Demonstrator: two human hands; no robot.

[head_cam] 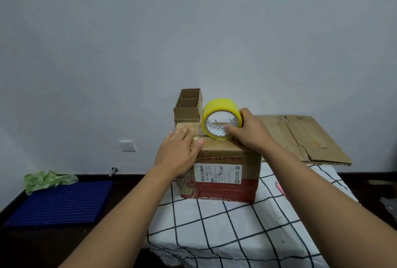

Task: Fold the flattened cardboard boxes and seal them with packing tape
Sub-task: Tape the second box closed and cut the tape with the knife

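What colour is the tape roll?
Yellow, with a white printed core; the tape roll shows in the head view.

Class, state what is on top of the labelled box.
A yellow tape roll gripped by the right hand, and the flat left hand. The seam beneath them is covered.

Bench (247,235): draped in a white cloth with a black grid.
On it, middle: closed cardboard box (227,178), printed label facing the camera.
Behind that: small open box (189,106).
Right rear: flattened cardboard (305,138), overhanging the edge.
Right edge: a pink item (280,187), unclear.
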